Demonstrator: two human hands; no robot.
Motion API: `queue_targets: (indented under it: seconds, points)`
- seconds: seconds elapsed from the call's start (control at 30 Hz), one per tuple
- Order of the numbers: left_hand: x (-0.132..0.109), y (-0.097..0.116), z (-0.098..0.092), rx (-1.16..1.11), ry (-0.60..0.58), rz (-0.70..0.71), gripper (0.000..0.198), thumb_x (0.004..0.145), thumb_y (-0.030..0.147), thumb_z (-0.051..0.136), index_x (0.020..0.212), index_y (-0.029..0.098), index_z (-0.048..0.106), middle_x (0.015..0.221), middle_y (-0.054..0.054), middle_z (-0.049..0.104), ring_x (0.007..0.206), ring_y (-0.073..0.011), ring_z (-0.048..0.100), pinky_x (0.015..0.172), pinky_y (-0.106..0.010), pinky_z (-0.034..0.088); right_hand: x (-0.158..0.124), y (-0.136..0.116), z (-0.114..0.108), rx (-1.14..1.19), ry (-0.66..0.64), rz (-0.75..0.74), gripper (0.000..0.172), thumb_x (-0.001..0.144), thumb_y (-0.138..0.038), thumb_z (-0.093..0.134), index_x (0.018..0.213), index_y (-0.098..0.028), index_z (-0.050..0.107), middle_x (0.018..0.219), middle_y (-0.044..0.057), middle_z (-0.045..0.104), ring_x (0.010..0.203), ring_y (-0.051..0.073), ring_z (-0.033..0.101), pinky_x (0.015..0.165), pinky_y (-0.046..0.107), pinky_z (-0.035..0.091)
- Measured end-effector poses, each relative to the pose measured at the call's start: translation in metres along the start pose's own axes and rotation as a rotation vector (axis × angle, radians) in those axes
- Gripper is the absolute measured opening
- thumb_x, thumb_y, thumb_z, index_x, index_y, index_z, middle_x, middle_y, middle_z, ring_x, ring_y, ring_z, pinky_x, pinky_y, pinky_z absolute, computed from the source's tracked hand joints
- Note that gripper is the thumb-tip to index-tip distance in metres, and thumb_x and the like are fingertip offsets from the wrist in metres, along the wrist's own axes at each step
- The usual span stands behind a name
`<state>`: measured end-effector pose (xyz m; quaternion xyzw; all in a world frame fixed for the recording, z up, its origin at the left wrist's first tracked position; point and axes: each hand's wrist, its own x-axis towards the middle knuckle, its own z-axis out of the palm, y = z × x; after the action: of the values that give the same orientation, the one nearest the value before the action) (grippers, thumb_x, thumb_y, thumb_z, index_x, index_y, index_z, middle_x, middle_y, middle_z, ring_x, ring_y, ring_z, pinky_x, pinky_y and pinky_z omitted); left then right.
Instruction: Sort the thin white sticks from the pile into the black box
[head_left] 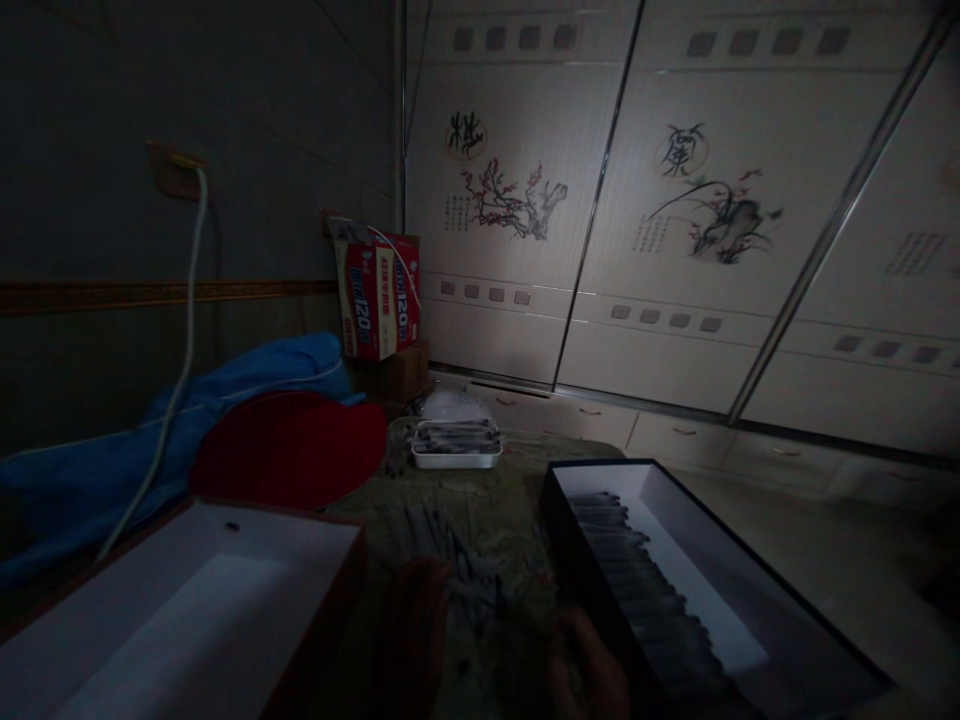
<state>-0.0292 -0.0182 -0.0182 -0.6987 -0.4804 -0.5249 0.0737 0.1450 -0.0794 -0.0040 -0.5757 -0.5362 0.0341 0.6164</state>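
In the dim light, my left hand [416, 625] rests at the near left edge of a loose pile of thin pen-like sticks [442, 545]. Its fingers look stretched out and touch the pile's edge. Right of the pile, my right hand [586, 665] is closed with curled fingers; whatever it pinches is lost in the dark. Beside that hand stands a dark-rimmed box [720, 560] with a white inside. A long row of similar sticks [652, 580] lies along its left side. A small white tray [457, 460] beyond the pile holds more sticks.
An open box with a white inside [225, 590] stands at left. Behind it are a red round cushion-like thing [289, 450], blue fabric [262, 375] and a white cable [193, 300]. Red cartons [382, 300] stand near the sliding cabinet doors [517, 330]. A greenish cloth [525, 465] covers the table.
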Motion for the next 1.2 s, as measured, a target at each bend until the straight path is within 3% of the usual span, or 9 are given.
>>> queue_targets:
  seconds: [0.27,0.43,0.67,0.77,0.83,0.9,1.0,1.1,1.2]
  points:
    - [-0.006,-0.003,0.006,-0.01,0.001,0.005,0.02,0.084,0.019,0.05,0.098,0.023,0.064,0.099,-0.006,0.063,0.095,-0.0183,0.061,0.084,-0.03,0.051,0.008,0.001,-0.006,0.062,-0.011,0.099,0.023,0.078,-0.036,0.051,0.063,-0.021,0.059,0.054,-0.002,0.055,0.051,0.013,0.054,0.049,0.02,0.039]
    - [-0.006,-0.005,0.007,-0.01,-0.013,-0.003,0.023,0.086,0.023,0.047,0.099,0.024,0.066,0.097,-0.006,0.066,0.092,-0.0186,0.064,0.08,-0.031,0.055,0.003,0.002,-0.002,0.043,-0.007,0.049,0.023,0.08,-0.037,0.049,0.068,-0.022,0.061,0.056,-0.001,0.058,0.052,0.015,0.056,0.053,0.022,0.043]
    - [-0.015,0.017,0.008,-0.294,-0.238,-0.006,0.032,0.087,0.018,0.044,0.11,0.026,0.064,0.105,-0.005,0.069,0.097,-0.0133,0.065,0.084,-0.02,0.052,-0.016,-0.007,0.021,-0.021,-0.047,0.164,0.038,0.08,-0.056,0.052,0.096,-0.023,0.064,0.076,0.005,0.07,0.065,0.02,0.065,0.058,0.025,0.05]
    - [-0.018,0.027,0.008,-0.391,-0.278,-0.052,0.033,0.087,0.022,0.047,0.114,0.029,0.063,0.114,-0.006,0.067,0.103,-0.0152,0.063,0.085,-0.021,0.052,-0.015,-0.009,0.021,0.043,-0.114,0.163,0.037,0.083,-0.057,0.048,0.088,-0.024,0.064,0.071,0.003,0.069,0.058,0.017,0.064,0.054,0.023,0.049]
    - [-0.017,0.03,0.008,-0.423,-0.183,-0.214,0.028,0.084,0.029,0.052,0.108,0.027,0.066,0.112,-0.008,0.067,0.102,-0.0189,0.064,0.082,-0.025,0.054,-0.01,-0.009,0.017,0.041,-0.094,0.185,0.036,0.084,-0.056,0.048,0.084,-0.024,0.064,0.07,0.002,0.069,0.059,0.016,0.064,0.053,0.021,0.048]
    - [-0.014,0.033,0.008,-0.493,-0.139,-0.502,0.024,0.079,0.04,0.057,0.092,0.022,0.068,0.092,-0.008,0.071,0.083,-0.0205,0.067,0.068,-0.027,0.055,-0.005,-0.009,0.012,0.035,-0.067,0.207,0.035,0.084,-0.055,0.049,0.084,-0.024,0.064,0.071,0.002,0.069,0.06,0.016,0.065,0.054,0.02,0.048]
    - [-0.012,0.037,0.012,-0.75,-0.298,-0.948,0.037,0.07,0.055,0.061,0.081,0.02,0.066,0.063,-0.002,0.066,0.05,-0.0163,0.061,0.044,-0.025,0.047,-0.006,-0.009,0.013,0.057,-0.08,0.206,0.035,0.084,-0.054,0.05,0.084,-0.022,0.064,0.07,0.002,0.069,0.061,0.015,0.065,0.056,0.02,0.048]
    - [-0.015,0.04,0.018,-1.032,-0.394,-1.209,0.043,0.059,0.051,0.073,0.086,0.017,0.067,0.07,-0.005,0.069,0.057,-0.0181,0.064,0.048,-0.025,0.048,-0.015,-0.011,0.02,0.079,-0.129,0.195,0.036,0.084,-0.055,0.048,0.083,-0.023,0.064,0.063,0.001,0.067,0.053,0.014,0.062,0.053,0.02,0.047]
    - [-0.018,0.037,0.022,-1.224,-0.293,-1.362,0.033,0.059,0.04,0.077,0.083,0.02,0.068,0.082,-0.008,0.072,0.072,-0.0211,0.068,0.058,-0.028,0.052,-0.017,-0.011,0.019,0.067,-0.136,0.199,0.037,0.084,-0.056,0.048,0.095,-0.025,0.065,0.076,0.002,0.07,0.064,0.017,0.066,0.058,0.022,0.05]
